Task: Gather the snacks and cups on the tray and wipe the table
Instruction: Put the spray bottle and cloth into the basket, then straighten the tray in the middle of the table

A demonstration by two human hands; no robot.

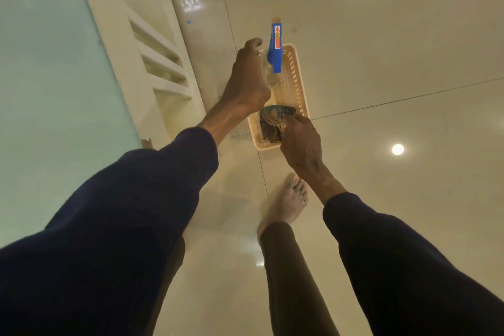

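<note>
Off beyond your left forearm lies the pale green glass tabletop on its white frame [54,63], the surface the task wants wiped; no tray, snacks or cups show from here. Your left hand [245,82] is curled round the neck of a clear plastic spray bottle with a blue trigger head [275,49]. The head stands just past your knuckles and the body hangs below your palm, over the far end of the beige slotted plastic basket [298,82] on the glossy cream tile floor [381,63]. Holding it by the neck looks chosen to keep the bottle upright. Under your right hand [301,144], the fingers pinch a crumpled green-and-brown patterned cloth [274,120] at its top, with its folds trailing into the basket's near end. With one cleaning item in each hand, you seem to be on the wiping stage, though I cannot tell whether you are fetching them or putting them away.
</note>
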